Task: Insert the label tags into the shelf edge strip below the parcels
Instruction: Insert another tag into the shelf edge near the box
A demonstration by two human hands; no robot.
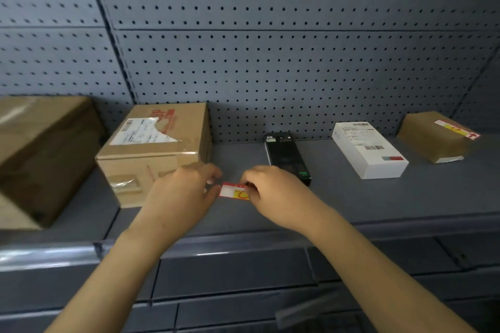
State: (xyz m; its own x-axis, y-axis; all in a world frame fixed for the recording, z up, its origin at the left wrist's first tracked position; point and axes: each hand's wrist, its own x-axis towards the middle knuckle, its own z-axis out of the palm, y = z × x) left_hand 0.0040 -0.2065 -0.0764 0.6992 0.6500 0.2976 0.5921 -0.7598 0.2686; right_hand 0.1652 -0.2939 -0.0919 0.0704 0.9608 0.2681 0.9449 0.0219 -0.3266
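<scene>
Two hands are on it: the label tag (234,191) is pinched at its short ends by the left hand (180,192) and right hand (273,193), above the shelf (378,197). Probably light, bendy card, best gripped by the edges. Long axis runs left-right, printed face up. Parcels (154,149) sit behind.

little can be read. just left of the left hand (184,192), the cardboard box (154,151) bears red print ending in what may be "up", beside a torn white shipping label with a barcode, its text blurred. the red-edged tag (234,191) pinched between both hands shows a yellow mark, illegible. right of the right hand (273,192), the white box (369,150) carries barcodes only.
</scene>
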